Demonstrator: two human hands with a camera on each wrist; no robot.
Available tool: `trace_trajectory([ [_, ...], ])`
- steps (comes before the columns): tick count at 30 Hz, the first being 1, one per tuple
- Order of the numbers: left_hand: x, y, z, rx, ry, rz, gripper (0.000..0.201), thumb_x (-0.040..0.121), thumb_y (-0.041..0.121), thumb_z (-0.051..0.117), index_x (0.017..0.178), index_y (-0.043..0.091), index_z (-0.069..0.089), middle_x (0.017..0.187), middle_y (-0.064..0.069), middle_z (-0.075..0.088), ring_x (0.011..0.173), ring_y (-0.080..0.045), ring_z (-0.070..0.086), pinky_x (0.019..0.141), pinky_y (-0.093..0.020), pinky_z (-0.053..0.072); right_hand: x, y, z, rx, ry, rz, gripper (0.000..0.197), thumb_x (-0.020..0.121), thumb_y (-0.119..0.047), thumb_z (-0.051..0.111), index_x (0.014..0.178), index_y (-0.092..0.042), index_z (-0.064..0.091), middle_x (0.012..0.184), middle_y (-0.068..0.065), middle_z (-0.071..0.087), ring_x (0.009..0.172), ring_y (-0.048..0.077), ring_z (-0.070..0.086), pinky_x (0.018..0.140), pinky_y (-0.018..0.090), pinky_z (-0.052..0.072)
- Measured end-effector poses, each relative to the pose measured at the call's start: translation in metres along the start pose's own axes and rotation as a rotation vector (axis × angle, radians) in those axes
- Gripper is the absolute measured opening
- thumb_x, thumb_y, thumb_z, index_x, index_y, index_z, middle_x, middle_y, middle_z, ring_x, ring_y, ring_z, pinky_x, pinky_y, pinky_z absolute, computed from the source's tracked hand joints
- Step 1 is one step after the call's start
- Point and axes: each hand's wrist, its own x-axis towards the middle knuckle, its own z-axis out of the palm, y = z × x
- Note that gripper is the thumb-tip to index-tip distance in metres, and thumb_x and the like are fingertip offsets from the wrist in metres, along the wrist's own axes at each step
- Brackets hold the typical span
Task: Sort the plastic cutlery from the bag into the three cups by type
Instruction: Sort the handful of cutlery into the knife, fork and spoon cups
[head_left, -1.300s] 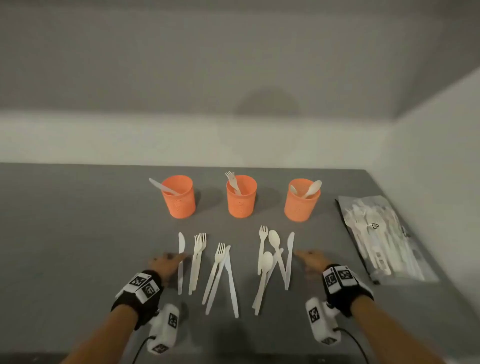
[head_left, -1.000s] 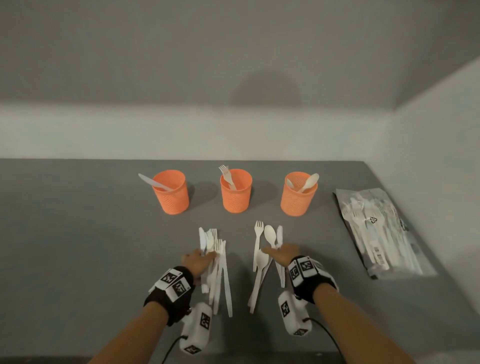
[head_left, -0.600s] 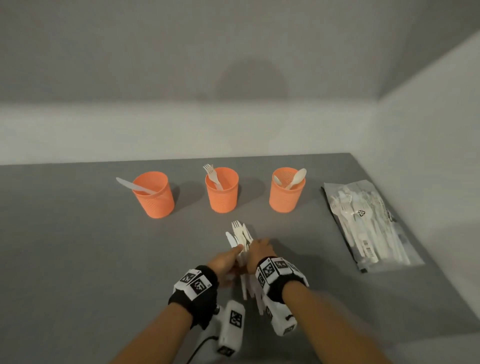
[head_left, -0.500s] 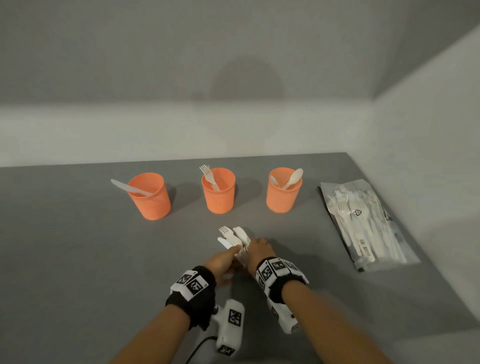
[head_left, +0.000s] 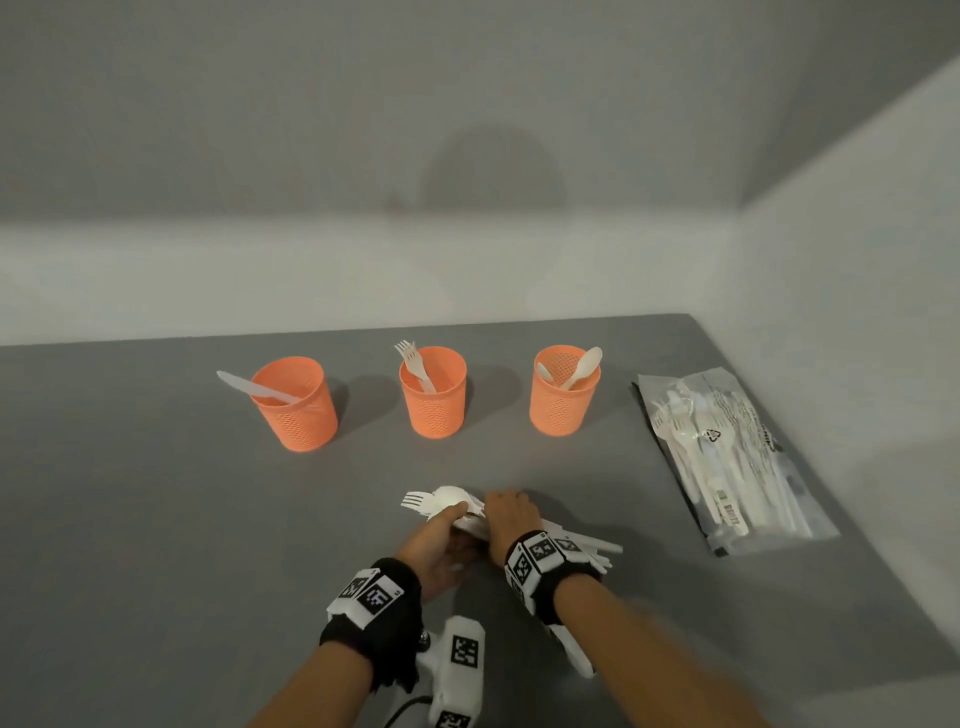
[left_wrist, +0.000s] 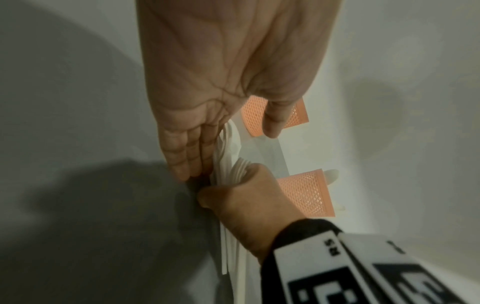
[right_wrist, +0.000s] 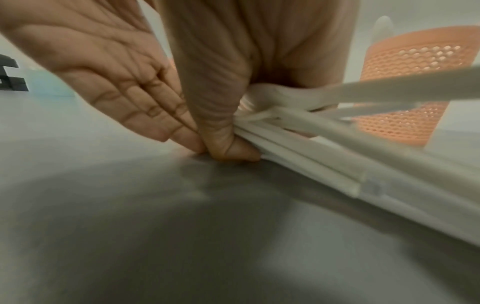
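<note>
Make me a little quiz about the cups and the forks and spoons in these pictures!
1. True or false: the middle cup holds a fork.
2. How many orange cups stand on the table?
3. Which hand grips the bundle of cutlery? A) right hand B) neither

Key:
1. True.
2. Three.
3. A. The left hand presses flat against it.
</note>
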Motion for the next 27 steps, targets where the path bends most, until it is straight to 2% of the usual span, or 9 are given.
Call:
trace_trajectory([
  [3, -0.005, 0.002, 0.003, -0.038, 0.012, 0.023, 0.032, 0.092, 0.036, 0.047, 0.082, 0.008, 0.059, 0.078, -0.009, 0.057, 0.071, -0.02, 0.052, 0.066, -0.03, 0.041, 0.001, 0.003, 0.001, -0.022, 0.013, -0.041, 0.049, 0.084, -0.006, 0.062, 0.129, -0.004, 0.042, 0.136, 0.017, 0.044, 0.129, 0.032, 0.038, 0.103, 0.037, 0.036],
  [8, -0.012, 0.0, 0.005, -0.103, 0.002, 0.055, 0.031, 0.092, 0.038, 0.047, 0.08, 0.011, 0.056, 0.063, -0.004, 0.039, 0.054, -0.013, 0.036, 0.059, -0.026, 0.031, 0.002, 0.013, 0.004, -0.016, 0.036, -0.097, 0.041, 0.088, -0.006, 0.056, 0.128, -0.002, 0.045, 0.135, 0.02, 0.043, 0.128, 0.034, 0.039, 0.105, 0.038, 0.036],
  [12, -0.02, -0.004, 0.003, -0.029, -0.003, 0.086, 0.031, 0.095, 0.036, 0.043, 0.086, 0.013, 0.06, 0.085, -0.005, 0.06, 0.075, -0.016, 0.053, 0.071, -0.028, 0.043, 0.001, 0.021, -0.011, 0.075, 0.065, -0.182, 0.037, 0.087, -0.012, 0.056, 0.121, 0.0, 0.049, 0.124, 0.02, 0.057, 0.116, 0.037, 0.053, 0.098, 0.04, 0.042],
  [15, -0.025, -0.008, -0.003, -0.061, -0.003, 0.115, 0.029, 0.096, 0.036, 0.042, 0.093, 0.013, 0.059, 0.1, -0.009, 0.065, 0.088, -0.021, 0.06, 0.08, -0.032, 0.047, 0.007, 0.028, -0.038, 0.391, 0.113, -0.219, 0.037, 0.084, -0.015, 0.055, 0.118, -0.003, 0.053, 0.112, 0.02, 0.063, 0.105, 0.037, 0.059, 0.088, 0.04, 0.048],
  [17, -0.027, -0.011, -0.004, -0.126, 0.002, 0.107, 0.029, 0.095, 0.036, 0.042, 0.093, 0.012, 0.057, 0.104, -0.012, 0.066, 0.09, -0.023, 0.062, 0.079, -0.033, 0.048, 0.005, 0.032, -0.061, 0.628, 0.164, -0.253, 0.032, 0.084, -0.011, 0.054, 0.115, -0.008, 0.053, 0.098, 0.012, 0.064, 0.092, 0.03, 0.06, 0.078, 0.031, 0.044],
  [19, -0.029, -0.012, -0.001, -0.188, -0.007, 0.093, 0.034, 0.095, 0.04, 0.04, 0.097, 0.009, 0.055, 0.105, -0.014, 0.066, 0.091, -0.024, 0.062, 0.077, -0.034, 0.048, -0.002, 0.032, -0.085, 0.857, 0.201, -0.293, 0.011, 0.087, -0.008, 0.051, 0.092, -0.018, 0.054, 0.079, -0.002, 0.056, 0.077, 0.018, 0.053, 0.074, 0.027, 0.038],
  [21, -0.03, -0.012, 0.005, -0.237, -0.024, 0.077, 0.042, 0.096, 0.044, 0.037, 0.106, 0.007, 0.052, 0.107, -0.016, 0.064, 0.093, -0.026, 0.061, 0.078, -0.037, 0.048, -0.012, 0.029, -0.103, 1.028, 0.213, -0.315, 0.022, 0.088, -0.006, 0.049, 0.074, -0.022, 0.049, 0.069, -0.006, 0.05, 0.069, 0.011, 0.049, 0.069, 0.026, 0.039],
  [25, -0.033, -0.005, 0.021, -0.326, -0.097, 0.046, 0.059, 0.094, 0.055, 0.031, 0.122, 0.004, 0.044, 0.119, -0.023, 0.058, 0.098, -0.031, 0.06, 0.074, -0.043, 0.05, -0.022, 0.017, -0.11, 1.23, 0.22, -0.35, 0.009, 0.087, 0.001, 0.048, 0.081, -0.006, 0.048, 0.066, -0.002, 0.048, 0.063, 0.007, 0.047, 0.056, 0.011, 0.039],
  [27, -0.036, 0.001, 0.027, -0.358, -0.137, 0.028, 0.065, 0.093, 0.059, 0.026, 0.117, 0.002, 0.047, 0.108, -0.023, 0.062, 0.094, -0.032, 0.061, 0.071, -0.042, 0.049, -0.024, 0.012, -0.111, 1.293, 0.238, -0.362, 0.014, 0.087, 0.003, 0.047, 0.077, -0.007, 0.046, 0.065, -0.001, 0.046, 0.058, 0.003, 0.048, 0.051, 0.006, 0.038],
])
